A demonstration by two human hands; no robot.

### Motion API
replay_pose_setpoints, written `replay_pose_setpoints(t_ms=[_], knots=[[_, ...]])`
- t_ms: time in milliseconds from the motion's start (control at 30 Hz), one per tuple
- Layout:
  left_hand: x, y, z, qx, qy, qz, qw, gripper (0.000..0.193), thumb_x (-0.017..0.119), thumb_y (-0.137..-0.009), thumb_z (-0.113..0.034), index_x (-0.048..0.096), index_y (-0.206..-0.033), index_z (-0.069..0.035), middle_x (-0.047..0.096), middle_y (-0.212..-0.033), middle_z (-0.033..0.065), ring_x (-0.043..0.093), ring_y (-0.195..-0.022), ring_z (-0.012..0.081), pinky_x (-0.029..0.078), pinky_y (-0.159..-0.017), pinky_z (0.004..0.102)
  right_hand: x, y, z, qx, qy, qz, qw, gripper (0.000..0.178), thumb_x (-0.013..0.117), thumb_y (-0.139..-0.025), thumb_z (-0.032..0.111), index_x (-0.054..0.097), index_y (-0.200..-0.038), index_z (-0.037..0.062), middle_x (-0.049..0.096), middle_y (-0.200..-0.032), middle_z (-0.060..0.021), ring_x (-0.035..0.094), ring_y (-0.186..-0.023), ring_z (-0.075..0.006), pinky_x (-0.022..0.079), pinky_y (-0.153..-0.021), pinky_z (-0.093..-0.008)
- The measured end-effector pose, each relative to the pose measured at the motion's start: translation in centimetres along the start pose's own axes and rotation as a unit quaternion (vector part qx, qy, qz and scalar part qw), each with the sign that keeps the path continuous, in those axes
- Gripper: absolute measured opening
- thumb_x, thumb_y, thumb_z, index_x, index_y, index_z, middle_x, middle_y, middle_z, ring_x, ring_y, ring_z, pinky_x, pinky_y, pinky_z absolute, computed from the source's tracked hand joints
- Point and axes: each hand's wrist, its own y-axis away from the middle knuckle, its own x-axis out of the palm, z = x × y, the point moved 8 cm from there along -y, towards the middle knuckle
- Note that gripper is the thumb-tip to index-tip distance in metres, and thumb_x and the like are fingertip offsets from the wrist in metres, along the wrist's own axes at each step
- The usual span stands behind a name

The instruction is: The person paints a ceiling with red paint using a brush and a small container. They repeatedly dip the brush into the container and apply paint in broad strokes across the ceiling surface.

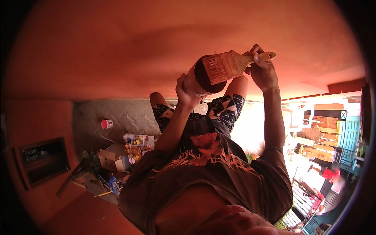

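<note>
In front of my body, my left hand (185, 94) wraps round the side of a paint container (190, 82). Its dark round mouth tilts toward my right. A wide paintbrush (237, 64) is in my right hand (263, 72), gripped by its pale wooden handle with the fingers closed. The bristles are coated orange and lie across the container's mouth; whether they touch the rim, I cannot tell. How much paint is inside is hidden by shadow and the brush. Beyond both hands stretches an orange wall (129, 51).
On the floor to the left stand a small red-and-white bucket (106, 124), an open cardboard box (113, 158) and assorted clutter. An opening with a dark frame (44, 161) is in the left wall. At right are a white plastic chair (308, 116), wooden pieces (319, 135) and a person in red (331, 174).
</note>
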Motion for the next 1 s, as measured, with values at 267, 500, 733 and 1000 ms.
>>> replay_pose_setpoints(t_ms=[267,500,733,1000], knots=[[0.5,-0.2,-0.3,-0.004,-0.014,-0.006,1.000,0.058,0.038,-0.098,-0.058,0.057,-0.130,-0.014,0.067,-0.111,0.0059,0.064,-0.087,0.0216,0.047,-0.055,0.0366,1.6,0.2,-3.6,0.000,-0.218,0.024,0.976,0.018,0.067,-0.095,0.017,0.051,-0.100,0.0114,0.061,-0.099,-0.0060,0.067,-0.081,-0.0205,0.064,-0.078,-0.0403],[0.9,-0.1,-0.3,0.028,-0.014,-0.043,0.999,0.063,0.037,-0.097,-0.062,0.058,-0.130,-0.012,0.067,-0.114,0.0105,0.066,-0.079,0.0243,0.048,-0.047,0.0351,2.8,0.4,-3.8,0.035,-0.273,0.024,0.961,0.018,0.066,-0.095,0.013,0.050,-0.103,0.0111,0.060,-0.099,-0.0087,0.071,-0.097,-0.0259,0.068,-0.069,-0.0385],[2.4,-0.2,-1.0,0.033,-0.006,-0.014,0.999,0.066,0.041,-0.095,-0.063,0.057,-0.131,-0.011,0.066,-0.117,0.0141,0.069,-0.092,0.0299,0.050,-0.049,0.0328,4.2,0.3,-3.1,-0.007,-0.294,0.066,0.953,0.027,0.063,-0.094,0.005,0.046,-0.115,0.0078,0.055,-0.121,-0.0199,0.069,-0.103,-0.0315,0.069,-0.070,-0.0344],[3.7,0.1,-2.6,0.052,0.009,-0.017,0.998,0.067,0.043,-0.093,-0.064,0.053,-0.135,-0.013,0.064,-0.121,0.0121,0.064,-0.101,0.0363,0.048,-0.048,0.0327,8.7,-0.9,2.2,-0.068,-0.324,0.078,0.940,0.027,0.061,-0.096,0.010,0.055,-0.122,0.0064,0.060,-0.124,-0.0143,0.069,-0.106,-0.0300,0.068,-0.072,-0.0358]])
